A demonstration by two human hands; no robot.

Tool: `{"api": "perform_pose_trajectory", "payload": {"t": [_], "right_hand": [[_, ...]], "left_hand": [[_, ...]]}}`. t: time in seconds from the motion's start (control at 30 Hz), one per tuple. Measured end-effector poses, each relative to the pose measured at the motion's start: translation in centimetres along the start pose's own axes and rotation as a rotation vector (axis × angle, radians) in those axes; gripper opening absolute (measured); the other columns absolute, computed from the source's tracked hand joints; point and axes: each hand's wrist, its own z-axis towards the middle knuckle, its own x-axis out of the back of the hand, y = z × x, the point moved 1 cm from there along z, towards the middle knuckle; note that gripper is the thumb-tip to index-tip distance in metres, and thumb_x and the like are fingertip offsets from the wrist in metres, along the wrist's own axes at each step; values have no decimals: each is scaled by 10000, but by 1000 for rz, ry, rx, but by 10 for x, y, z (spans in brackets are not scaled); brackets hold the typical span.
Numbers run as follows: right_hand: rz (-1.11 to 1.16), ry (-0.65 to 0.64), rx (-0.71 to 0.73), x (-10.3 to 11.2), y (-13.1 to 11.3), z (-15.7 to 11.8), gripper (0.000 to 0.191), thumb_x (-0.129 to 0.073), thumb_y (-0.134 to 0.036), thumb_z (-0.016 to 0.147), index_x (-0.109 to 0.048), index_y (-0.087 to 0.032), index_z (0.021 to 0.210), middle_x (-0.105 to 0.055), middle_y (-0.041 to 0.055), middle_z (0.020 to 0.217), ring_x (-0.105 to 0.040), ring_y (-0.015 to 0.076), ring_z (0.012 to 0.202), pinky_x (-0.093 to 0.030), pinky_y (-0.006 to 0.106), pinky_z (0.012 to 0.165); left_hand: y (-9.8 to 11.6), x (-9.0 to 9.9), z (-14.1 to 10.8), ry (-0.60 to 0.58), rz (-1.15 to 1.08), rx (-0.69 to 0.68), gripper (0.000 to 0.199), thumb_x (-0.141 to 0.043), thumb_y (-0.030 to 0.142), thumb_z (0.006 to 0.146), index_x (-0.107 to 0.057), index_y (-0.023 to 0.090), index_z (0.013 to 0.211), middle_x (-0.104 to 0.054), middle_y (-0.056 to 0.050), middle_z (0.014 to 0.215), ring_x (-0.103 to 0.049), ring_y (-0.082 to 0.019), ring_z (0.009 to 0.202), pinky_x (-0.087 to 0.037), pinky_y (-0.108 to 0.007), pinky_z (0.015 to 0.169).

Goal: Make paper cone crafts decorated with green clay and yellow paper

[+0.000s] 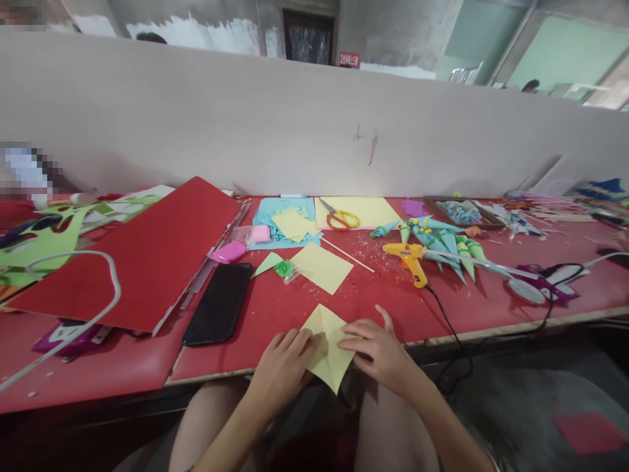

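A square sheet of pale yellow paper [328, 341] with crease lines is held at the front edge of the red table, its near corner sticking out past the edge. My left hand [284, 364] is closed on the sheet's left side with curled fingers. On the right side, my right hand [381, 351] grips the edge, one finger raised away from the paper. Just beyond lies a second yellow paper square [322, 267]. Next to it are a green folded paper piece [267, 262] and a small clear bag of green bits [285, 268].
A black phone [219, 303] and a large red board [142, 262] lie left. Behind are yellow-handled scissors [341, 217] and a thin stick [346, 254]. Rightward are a yellow glue gun [410, 261] with a trailing cord and several blue-green paper cones [439, 239]. A white partition [295, 124] stands behind.
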Motion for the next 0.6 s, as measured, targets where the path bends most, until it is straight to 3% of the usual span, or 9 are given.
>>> {"api": "perform_pose_trajectory", "payload": {"t": [0.17,0.33,0.47,0.6], "right_hand": [[51,-10,-14,6,-1,2,199,-488,-240,854,-662,-306,925,-654,4,1048,-560,159,982,-197,449,1000],[107,96,-22,0,0,9,226,-465,-243,864,-673,-220,777,-660,30,905,-580,149,836,-387,319,840],[115,182,-92,-12,2,15,254,-455,-245,865,-628,-191,687,-614,33,770,-554,150,734,-415,257,676],[3,247,-175,-19,3,20,262,-493,-272,845,-559,-186,606,-546,7,658,-489,150,664,-375,256,636]], "left_hand": [[-6,4,-2,69,-153,-33,245,-525,153,786,-581,244,1007,-619,-16,937,-551,-175,818,-423,-295,700],[-13,0,-1,223,-291,4,156,-478,247,840,-625,227,890,-633,-13,822,-577,-145,737,-435,-245,640],[-15,-5,1,272,-336,129,232,-469,284,842,-612,195,682,-614,-13,735,-577,-128,665,-422,-220,589],[-14,-4,4,229,-339,238,253,-447,302,849,-575,188,663,-568,-4,678,-543,-119,609,-389,-210,547]]}}
